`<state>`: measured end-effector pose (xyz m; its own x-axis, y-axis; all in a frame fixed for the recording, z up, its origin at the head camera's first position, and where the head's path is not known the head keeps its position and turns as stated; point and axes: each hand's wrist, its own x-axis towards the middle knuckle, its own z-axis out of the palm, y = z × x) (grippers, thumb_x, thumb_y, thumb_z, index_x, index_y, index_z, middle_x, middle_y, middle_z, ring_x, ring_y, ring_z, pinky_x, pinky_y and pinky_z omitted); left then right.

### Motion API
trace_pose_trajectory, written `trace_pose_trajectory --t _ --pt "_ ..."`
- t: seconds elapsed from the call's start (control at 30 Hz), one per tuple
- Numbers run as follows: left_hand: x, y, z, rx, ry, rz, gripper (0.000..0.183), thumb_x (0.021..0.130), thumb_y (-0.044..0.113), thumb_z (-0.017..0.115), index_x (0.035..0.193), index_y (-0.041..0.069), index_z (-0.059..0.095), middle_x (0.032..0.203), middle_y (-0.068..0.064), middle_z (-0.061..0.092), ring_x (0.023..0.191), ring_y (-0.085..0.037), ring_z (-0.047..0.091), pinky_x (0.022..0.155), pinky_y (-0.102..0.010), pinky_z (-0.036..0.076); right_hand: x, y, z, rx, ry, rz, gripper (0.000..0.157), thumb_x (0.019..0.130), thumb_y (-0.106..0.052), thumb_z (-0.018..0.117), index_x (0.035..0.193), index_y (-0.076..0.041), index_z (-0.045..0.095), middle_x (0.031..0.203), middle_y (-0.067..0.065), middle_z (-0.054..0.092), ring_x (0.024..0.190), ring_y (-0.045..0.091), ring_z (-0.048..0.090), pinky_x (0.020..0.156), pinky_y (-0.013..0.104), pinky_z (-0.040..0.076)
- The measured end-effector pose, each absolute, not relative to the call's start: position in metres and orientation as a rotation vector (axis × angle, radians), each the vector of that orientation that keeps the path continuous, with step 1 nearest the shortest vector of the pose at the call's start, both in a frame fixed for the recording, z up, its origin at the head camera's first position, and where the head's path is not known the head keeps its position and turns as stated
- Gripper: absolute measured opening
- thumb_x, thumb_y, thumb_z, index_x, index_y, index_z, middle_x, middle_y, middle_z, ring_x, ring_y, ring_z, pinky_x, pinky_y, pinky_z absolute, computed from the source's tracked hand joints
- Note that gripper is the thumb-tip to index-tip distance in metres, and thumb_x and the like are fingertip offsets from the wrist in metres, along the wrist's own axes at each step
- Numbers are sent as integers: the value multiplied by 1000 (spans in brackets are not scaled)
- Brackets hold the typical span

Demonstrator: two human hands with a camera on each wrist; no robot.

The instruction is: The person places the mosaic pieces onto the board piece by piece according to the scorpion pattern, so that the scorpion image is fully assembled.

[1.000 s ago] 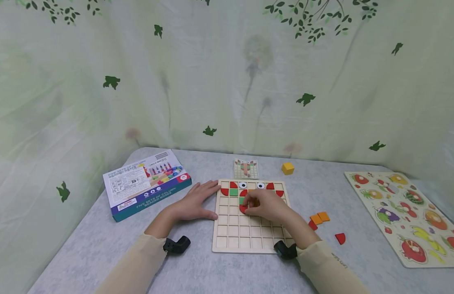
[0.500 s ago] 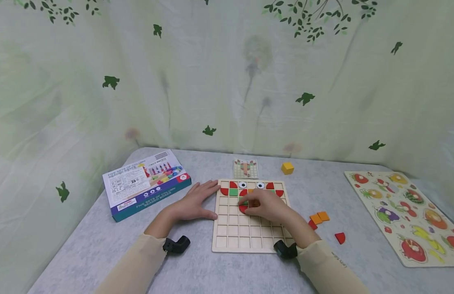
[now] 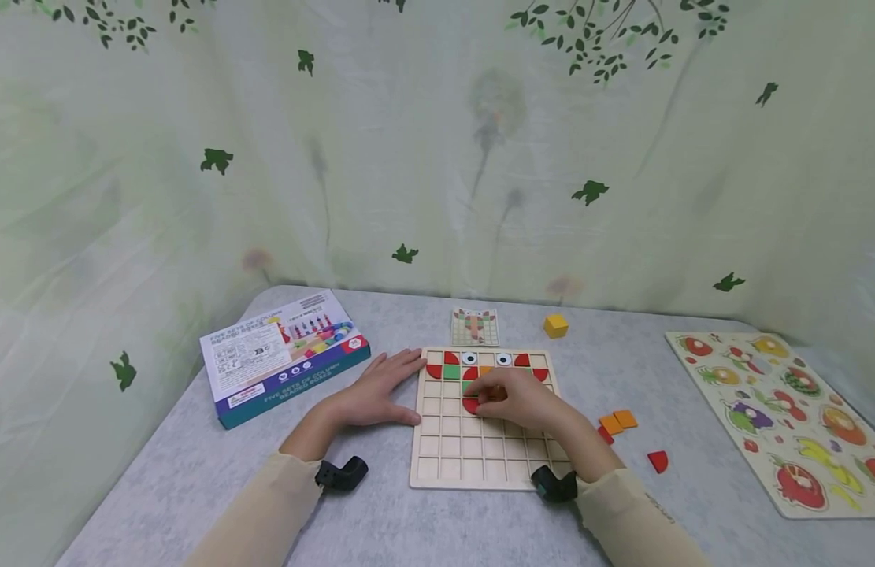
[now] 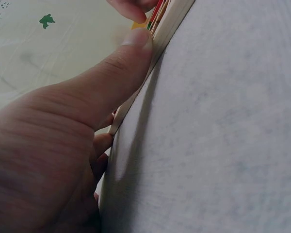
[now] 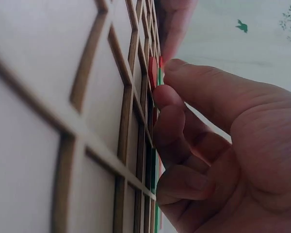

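Note:
A wooden grid board (image 3: 447, 470) lies on the table, its far rows holding red, green and orange pieces and two eye tiles (image 3: 504, 359). My left hand (image 3: 373, 394) rests at the board's left edge, fingers spread and thumb touching the side; the left wrist view shows the thumb (image 4: 121, 68) against that edge. Over the board, my right hand (image 3: 515, 398) has thumb and index finger at a rounded red piece (image 3: 469, 405) in the grid. In the right wrist view both fingertips close on that red piece (image 5: 153, 72), the other fingers curled.
A pattern card (image 3: 474, 327) and a yellow cube (image 3: 555, 326) stand behind the board. Loose orange squares (image 3: 624, 419) and red pieces (image 3: 658, 461) lie to the right. A printed box (image 3: 284, 354) is at left, a fruit puzzle board (image 3: 798, 425) at far right.
The right hand's fingers have shifted slightly around the red piece, and the index finger has straightened a little. The left hand stays where it was.

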<state>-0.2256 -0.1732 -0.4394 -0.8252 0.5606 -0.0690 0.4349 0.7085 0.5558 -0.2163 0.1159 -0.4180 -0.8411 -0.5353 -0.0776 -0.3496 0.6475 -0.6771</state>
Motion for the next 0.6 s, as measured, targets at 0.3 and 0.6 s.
trace_pose_trajectory --t 0.3,0.6 --pt "-226 -173 -440 788 2689 783 98 81 54 78 158 16 30 168 -6 21 157 -31 11 127 -57 -1 -213 134 -411 -715 2539 -1011 24 93 -20 72 116 -23 72 100 -8 69 77 13 60 68 24 52" --pt "-226 -173 -442 784 2692 788 98 81 53 78 158 15 31 168 -7 21 157 -32 11 127 -58 -1 -203 164 -402 -644 2576 -1007 29 92 -18 71 121 -20 70 113 -1 71 85 14 63 71 26 53"
